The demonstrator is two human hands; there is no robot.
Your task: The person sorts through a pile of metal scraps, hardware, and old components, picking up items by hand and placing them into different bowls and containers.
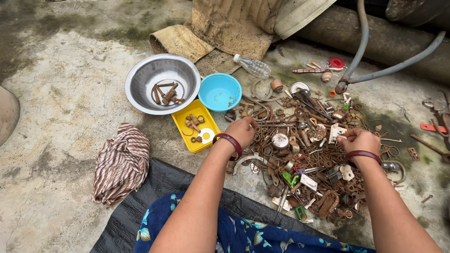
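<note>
A heap of rusty metal scrap (pixel 300 154) lies on the concrete floor: rings, bolts, hooks, wire and small white and green bits. My left hand (pixel 241 131) reaches into the heap's left edge, fingers curled down among rusty rings; whether it grips a piece is hidden. My right hand (pixel 360 139) rests on the heap's right side, fingertips pinching a small piece next to a white bracket (pixel 335 132). Both wrists wear dark red bangles. A steel bowl (pixel 145 84) holds several rusty bolts. A yellow tray (pixel 206 122) holds rusty pieces and a white ring. A blue bowl (pixel 220 91) stands beside them.
A striped cloth (pixel 122 164) lies at the left. A clear plastic bottle (pixel 253 66) lies behind the blue bowl. Sacking (pixel 234 28) and a large pipe (pixel 375 37) run along the back. Grey hoses (pixel 389 70) curve at the right. I sit on a black sheet (pixel 154 187).
</note>
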